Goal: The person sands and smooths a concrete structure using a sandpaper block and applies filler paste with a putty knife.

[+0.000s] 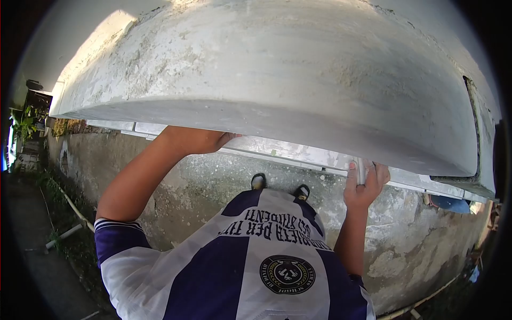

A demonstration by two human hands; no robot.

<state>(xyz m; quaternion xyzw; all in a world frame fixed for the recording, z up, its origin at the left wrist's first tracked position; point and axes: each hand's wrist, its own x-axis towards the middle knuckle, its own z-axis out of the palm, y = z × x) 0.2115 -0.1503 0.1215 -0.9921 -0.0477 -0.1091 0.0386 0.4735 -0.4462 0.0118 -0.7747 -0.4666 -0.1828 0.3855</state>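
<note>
My right hand (367, 186) is raised under the front edge of a whitish concrete ledge (277, 69). Between its thumb and fingers stands a pale narrow strip (361, 172), whose upper end touches or passes close to a light tiled band (298, 152); its kind is not clear. On the other side, my left hand (210, 142) reaches beneath the same ledge near that band. The ledge hides most of its fingers, so I cannot see what they hold or touch.
The ledge's rough face fills the upper view. Below lies a stained grey concrete surface (176, 186) with both my feet, in dark sandals (258, 181), on it. Pale pipes (64, 237) and plants (26, 125) are at the left. A blue object (449, 204) sits at the right.
</note>
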